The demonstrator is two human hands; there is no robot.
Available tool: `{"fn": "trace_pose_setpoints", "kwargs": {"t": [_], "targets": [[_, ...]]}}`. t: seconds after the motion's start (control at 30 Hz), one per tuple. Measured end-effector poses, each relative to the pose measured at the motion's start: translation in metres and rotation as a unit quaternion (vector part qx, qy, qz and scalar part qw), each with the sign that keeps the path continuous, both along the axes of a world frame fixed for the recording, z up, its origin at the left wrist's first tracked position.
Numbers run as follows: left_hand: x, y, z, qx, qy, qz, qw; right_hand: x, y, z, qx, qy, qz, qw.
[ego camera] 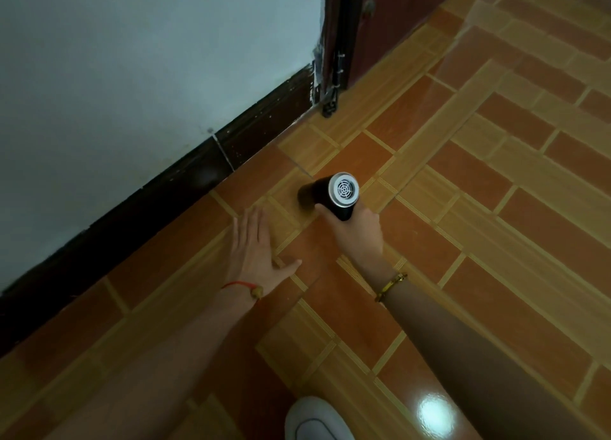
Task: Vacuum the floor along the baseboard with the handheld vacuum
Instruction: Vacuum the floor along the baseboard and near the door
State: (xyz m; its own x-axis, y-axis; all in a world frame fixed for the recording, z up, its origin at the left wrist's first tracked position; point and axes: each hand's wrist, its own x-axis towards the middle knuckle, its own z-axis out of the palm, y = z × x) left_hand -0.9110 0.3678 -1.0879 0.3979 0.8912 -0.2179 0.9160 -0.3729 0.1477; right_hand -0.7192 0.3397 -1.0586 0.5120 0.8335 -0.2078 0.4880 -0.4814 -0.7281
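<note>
Cannot make out the front end of the handheld vacuum (325, 195): dark, blurred, low over the tiles. Cut off at the bottom edge, a white shoe (315, 419). Gripped at its handle by the right hand (357, 233), fingers wrapped round. Long axis slanted, pointing left toward the dark baseboard (165, 208) nearby, round grille end facing up. Beside it, left hand (258, 251) palm down, fingers straight; touching the floor (496, 241) or not, cannot tell. Glossy orange and tan tiles below a pale wall (132, 59).
</note>
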Motion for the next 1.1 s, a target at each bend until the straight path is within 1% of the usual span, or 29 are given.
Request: {"fn": "trace_pose_setpoints", "kwargs": {"t": [0.17,0.23,0.3,0.4,0.53,0.6,0.63,0.7,0.73,0.83,0.97,1.03,1.1], "targets": [[-0.015,0.006,-0.003,-0.008,0.005,0.011,1.000,0.018,0.029,0.001,0.008,-0.021,-0.080,0.997],[-0.019,0.007,-0.004,-0.005,0.008,0.011,1.000,0.020,0.039,0.001,0.017,-0.025,-0.096,0.995],[-0.021,0.010,-0.006,-0.008,0.006,0.017,1.000,0.017,0.048,0.001,0.033,-0.027,-0.092,0.995],[-0.023,0.010,-0.007,-0.010,-0.002,0.019,1.000,0.005,0.057,0.000,0.043,-0.032,-0.060,0.997],[-0.022,0.013,-0.005,-0.016,-0.021,0.027,0.999,-0.023,0.057,-0.002,0.045,-0.018,0.021,0.999],[-0.022,0.011,-0.002,-0.019,-0.012,0.024,0.999,-0.039,0.053,-0.004,0.033,-0.008,0.064,0.997],[-0.024,0.010,0.000,-0.026,-0.003,0.023,0.999,-0.046,0.051,-0.005,0.023,-0.007,0.081,0.996],[-0.028,0.005,0.006,-0.073,-0.011,0.057,0.996,-0.054,0.045,-0.007,0.007,-0.009,0.098,0.995],[-0.028,0.004,0.009,-0.095,-0.016,0.070,0.993,-0.055,0.042,-0.007,0.003,-0.008,0.093,0.996],[-0.019,0.006,0.006,-0.014,-0.017,0.010,1.000,-0.045,0.031,-0.005,0.005,-0.011,0.049,0.999],[-0.007,0.001,0.002,-0.011,-0.026,-0.005,1.000,-0.011,0.011,-0.003,0.018,-0.025,-0.041,0.999],[-0.004,-0.005,0.000,-0.012,-0.039,-0.013,0.999,0.010,-0.001,-0.004,0.016,-0.029,-0.101,0.994],[0.001,-0.011,-0.001,-0.013,-0.041,-0.031,0.999,0.028,-0.012,-0.004,0.019,-0.036,-0.137,0.990]]}}
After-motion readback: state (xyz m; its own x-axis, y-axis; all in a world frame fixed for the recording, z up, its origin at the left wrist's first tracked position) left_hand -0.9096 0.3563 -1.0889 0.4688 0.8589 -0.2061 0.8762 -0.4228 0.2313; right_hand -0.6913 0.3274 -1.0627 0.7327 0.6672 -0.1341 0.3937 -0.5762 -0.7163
